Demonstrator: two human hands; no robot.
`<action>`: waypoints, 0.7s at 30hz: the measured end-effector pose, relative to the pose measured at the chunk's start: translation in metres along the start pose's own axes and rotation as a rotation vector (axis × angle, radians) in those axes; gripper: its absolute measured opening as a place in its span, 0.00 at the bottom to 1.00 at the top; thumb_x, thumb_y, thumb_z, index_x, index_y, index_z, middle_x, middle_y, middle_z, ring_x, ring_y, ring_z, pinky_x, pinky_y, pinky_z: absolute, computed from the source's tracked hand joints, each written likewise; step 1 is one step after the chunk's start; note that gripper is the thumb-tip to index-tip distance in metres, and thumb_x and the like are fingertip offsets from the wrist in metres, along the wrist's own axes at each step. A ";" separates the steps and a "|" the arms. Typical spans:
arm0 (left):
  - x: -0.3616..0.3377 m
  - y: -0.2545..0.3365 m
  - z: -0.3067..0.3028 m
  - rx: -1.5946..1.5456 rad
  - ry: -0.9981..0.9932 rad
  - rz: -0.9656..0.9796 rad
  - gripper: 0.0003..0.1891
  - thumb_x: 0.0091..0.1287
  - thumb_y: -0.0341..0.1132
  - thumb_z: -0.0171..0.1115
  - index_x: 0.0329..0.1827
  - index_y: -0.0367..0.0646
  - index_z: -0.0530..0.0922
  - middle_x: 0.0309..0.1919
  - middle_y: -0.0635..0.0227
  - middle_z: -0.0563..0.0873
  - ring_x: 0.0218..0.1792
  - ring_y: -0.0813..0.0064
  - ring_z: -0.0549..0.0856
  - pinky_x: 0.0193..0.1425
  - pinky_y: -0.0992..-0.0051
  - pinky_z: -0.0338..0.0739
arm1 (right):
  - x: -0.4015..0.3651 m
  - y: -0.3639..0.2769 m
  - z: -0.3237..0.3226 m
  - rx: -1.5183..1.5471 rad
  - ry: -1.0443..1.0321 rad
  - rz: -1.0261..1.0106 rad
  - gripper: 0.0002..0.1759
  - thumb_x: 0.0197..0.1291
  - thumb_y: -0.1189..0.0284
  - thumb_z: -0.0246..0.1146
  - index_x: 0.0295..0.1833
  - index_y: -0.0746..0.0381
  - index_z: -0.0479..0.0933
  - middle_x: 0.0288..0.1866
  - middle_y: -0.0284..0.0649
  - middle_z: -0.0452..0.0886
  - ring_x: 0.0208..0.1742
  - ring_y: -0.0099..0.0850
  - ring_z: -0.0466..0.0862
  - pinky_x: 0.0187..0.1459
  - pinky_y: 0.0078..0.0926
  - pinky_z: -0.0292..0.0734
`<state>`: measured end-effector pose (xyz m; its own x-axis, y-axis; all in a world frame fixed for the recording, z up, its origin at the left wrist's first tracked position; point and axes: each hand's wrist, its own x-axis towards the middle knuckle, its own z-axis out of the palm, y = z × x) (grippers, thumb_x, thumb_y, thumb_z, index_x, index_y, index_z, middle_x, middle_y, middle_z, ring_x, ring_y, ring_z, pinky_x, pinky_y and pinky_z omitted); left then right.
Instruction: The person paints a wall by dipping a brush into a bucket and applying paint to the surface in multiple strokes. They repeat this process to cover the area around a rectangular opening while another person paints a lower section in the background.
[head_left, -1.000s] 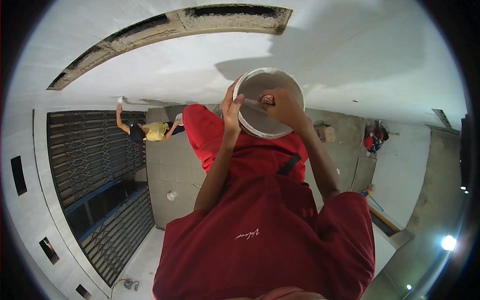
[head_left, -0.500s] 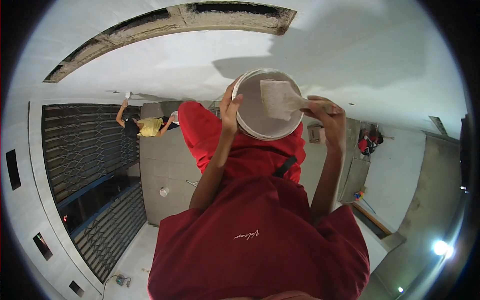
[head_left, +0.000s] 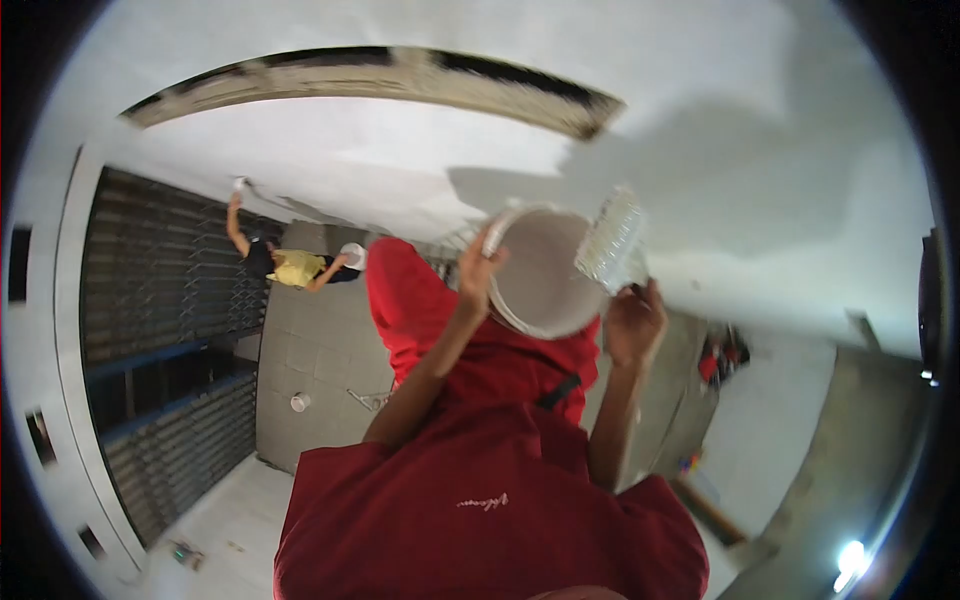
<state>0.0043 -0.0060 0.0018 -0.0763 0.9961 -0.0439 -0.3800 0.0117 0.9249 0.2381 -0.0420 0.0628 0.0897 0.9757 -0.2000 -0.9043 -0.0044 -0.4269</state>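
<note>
Steadying the bucket (head_left: 540, 280) with our left hand (head_left: 478, 278), we grasp the brush (head_left: 612, 245), already coated, in our right hand (head_left: 635, 325) at the bucket's right rim; the wall's (head_left: 360, 140) coverage is unclear.

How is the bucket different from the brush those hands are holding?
The bucket is round and hollow, but the brush is flat, with bristles. The bucket is bigger; the brush is smaller. The left hand grips the bucket's rim, while the right hand holds the brush by its handle end. Both look whitish.
</note>
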 end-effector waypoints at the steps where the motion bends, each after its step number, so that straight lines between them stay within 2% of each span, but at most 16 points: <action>1: -0.002 0.004 0.002 0.051 0.007 0.037 0.25 0.65 0.30 0.54 0.66 0.34 0.69 0.57 0.62 0.78 0.59 0.74 0.74 0.66 0.73 0.65 | 0.009 0.000 0.019 -0.026 -0.080 -0.014 0.13 0.66 0.71 0.58 0.51 0.67 0.78 0.49 0.47 0.83 0.46 0.35 0.82 0.57 0.31 0.77; 3: -0.005 0.005 0.003 -0.150 -0.079 0.038 0.24 0.66 0.30 0.53 0.66 0.33 0.70 0.57 0.62 0.78 0.60 0.73 0.74 0.66 0.73 0.65 | 0.028 0.003 0.076 -0.282 -0.070 -0.227 0.16 0.66 0.72 0.59 0.56 0.69 0.75 0.51 0.47 0.82 0.51 0.37 0.81 0.56 0.33 0.80; 5: -0.003 0.008 -0.002 -0.178 -0.126 0.130 0.24 0.66 0.31 0.53 0.66 0.33 0.70 0.58 0.61 0.78 0.60 0.72 0.75 0.66 0.73 0.65 | 0.058 0.008 0.122 -0.699 -0.269 -0.550 0.14 0.62 0.75 0.63 0.51 0.70 0.78 0.52 0.46 0.81 0.50 0.35 0.82 0.49 0.29 0.80; 7: 0.000 0.008 0.000 -0.192 -0.153 0.154 0.23 0.67 0.30 0.54 0.65 0.33 0.70 0.58 0.60 0.78 0.60 0.71 0.75 0.66 0.73 0.65 | 0.087 0.026 0.189 -1.155 -0.432 -0.831 0.11 0.60 0.75 0.65 0.46 0.71 0.81 0.46 0.44 0.84 0.43 0.31 0.83 0.46 0.26 0.79; 9: -0.002 0.015 -0.001 -0.173 -0.146 0.139 0.23 0.66 0.30 0.54 0.65 0.34 0.70 0.58 0.60 0.78 0.60 0.71 0.76 0.66 0.73 0.65 | 0.120 0.051 0.239 -1.347 -0.660 -1.011 0.10 0.59 0.74 0.67 0.43 0.68 0.82 0.41 0.44 0.86 0.37 0.30 0.84 0.44 0.23 0.78; 11: -0.003 0.015 -0.001 -0.189 -0.129 0.105 0.23 0.66 0.30 0.54 0.65 0.34 0.70 0.58 0.60 0.79 0.59 0.71 0.76 0.66 0.73 0.66 | 0.163 0.072 0.256 -1.481 -0.780 -1.026 0.10 0.58 0.73 0.67 0.44 0.65 0.83 0.42 0.44 0.86 0.38 0.33 0.86 0.43 0.24 0.79; 13: -0.002 0.018 0.002 -0.206 -0.123 0.099 0.23 0.66 0.30 0.55 0.65 0.34 0.70 0.58 0.60 0.79 0.59 0.71 0.76 0.65 0.73 0.66 | 0.196 0.084 0.272 -1.573 -0.888 -1.122 0.09 0.58 0.70 0.66 0.42 0.62 0.82 0.36 0.44 0.85 0.37 0.41 0.85 0.41 0.31 0.79; 16: -0.001 0.020 0.004 -0.213 -0.133 0.109 0.23 0.66 0.30 0.56 0.65 0.34 0.71 0.57 0.61 0.79 0.59 0.71 0.76 0.65 0.73 0.66 | 0.205 0.077 0.307 -1.979 -0.849 -1.312 0.08 0.57 0.69 0.64 0.39 0.62 0.81 0.33 0.42 0.84 0.35 0.42 0.84 0.38 0.36 0.79; 19: -0.001 0.010 -0.001 -0.202 -0.120 0.103 0.23 0.66 0.31 0.56 0.64 0.34 0.71 0.57 0.60 0.79 0.59 0.71 0.76 0.65 0.73 0.66 | 0.168 0.081 0.332 -1.976 -0.883 -1.570 0.14 0.53 0.74 0.65 0.47 0.61 0.81 0.37 0.40 0.83 0.35 0.41 0.84 0.39 0.33 0.81; 20: -0.001 0.009 -0.001 -0.189 -0.119 0.103 0.23 0.66 0.31 0.56 0.64 0.33 0.71 0.57 0.60 0.79 0.59 0.71 0.76 0.66 0.73 0.66 | 0.157 0.085 0.334 -1.987 -0.881 -1.710 0.18 0.47 0.75 0.66 0.48 0.59 0.79 0.39 0.40 0.81 0.39 0.38 0.83 0.37 0.33 0.81; 21: 0.001 0.009 -0.002 -0.176 -0.121 0.110 0.23 0.66 0.31 0.57 0.64 0.33 0.71 0.57 0.60 0.79 0.59 0.71 0.76 0.66 0.73 0.66 | 0.160 0.093 0.332 -1.959 -0.880 -1.818 0.16 0.47 0.74 0.66 0.45 0.60 0.79 0.38 0.40 0.80 0.39 0.37 0.83 0.35 0.31 0.81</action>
<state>-0.0009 -0.0049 0.0098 -0.0187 0.9939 0.1089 -0.5311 -0.1022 0.8411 0.0298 0.1867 0.2837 -0.6030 0.2101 0.7696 0.6699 0.6571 0.3455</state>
